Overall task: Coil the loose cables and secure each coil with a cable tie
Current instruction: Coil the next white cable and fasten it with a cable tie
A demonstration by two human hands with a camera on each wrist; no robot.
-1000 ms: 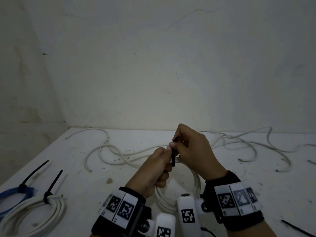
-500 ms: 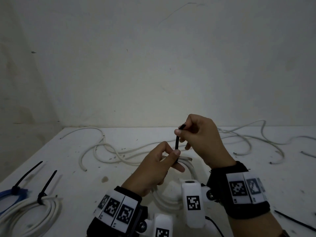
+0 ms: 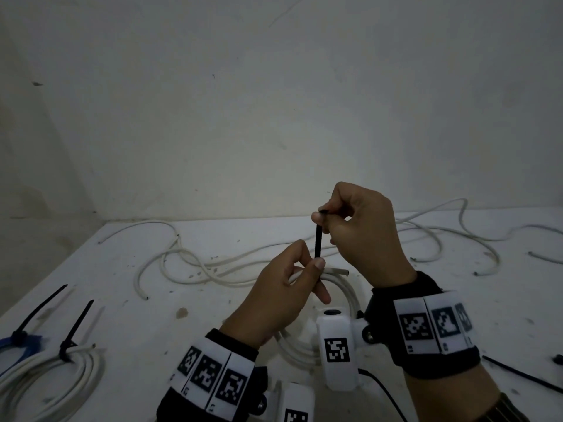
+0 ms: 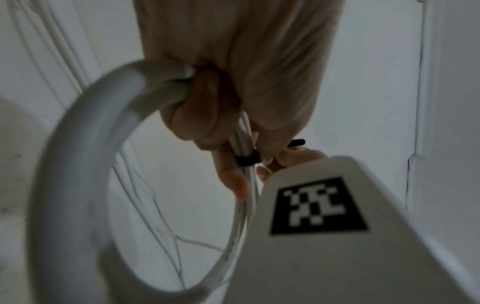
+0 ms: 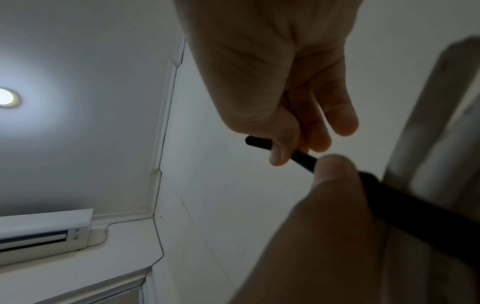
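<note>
1. The left hand (image 3: 283, 287) is curled round the gathered strands of a white cable coil (image 3: 341, 287), holding the bundle just above the surface (image 3: 152, 324) – the lower loops of the coil reach down to it between the two wrists.
2. A black cable tie (image 3: 318, 242) is looped round the bundle by the left fingers (image 4: 231, 181), its tail standing nearly upright.
3. The right hand (image 3: 362, 226) pinches the top of that tail between thumb and forefinger, the other fingers curled in.
4. Behind the hands, loose white cables (image 3: 189, 263) sprawl across the surface up to the wall.
5. At the near left lie a tied white coil (image 3: 61, 373) and a blue coil (image 3: 18, 342) – each with a black tie sticking up.
6. A spare black tie (image 3: 524, 376) lies at the right edge
</note>
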